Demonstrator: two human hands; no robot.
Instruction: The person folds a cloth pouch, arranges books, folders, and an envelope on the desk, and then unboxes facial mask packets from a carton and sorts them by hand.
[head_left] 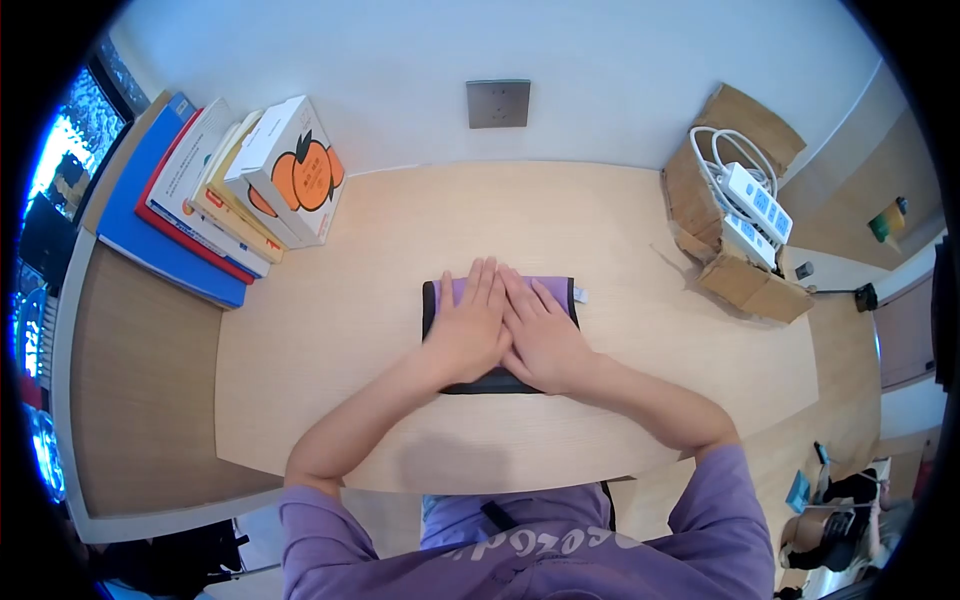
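A folded purple fabric piece with black edging (558, 290) lies flat near the middle of the desk, a small white tag (581, 296) sticking out at its right. Both palms press down on it. My left hand (467, 325) rests on its left half, fingers stretched out and pointing away from me. Just beside it, my right hand (543, 340) lies flat with fingers extended, its thumb side touching the left hand. The hands cover much of the fabric's centre, so I cannot tell what kind of article it is.
Books and a blue folder (165, 245) lean at the back left, beside a white box with orange fruit print (300, 175). At the right, an open cardboard box (745, 285) holds white power strips (757, 203). A wall socket (498, 104) sits behind the wooden desk (330, 400).
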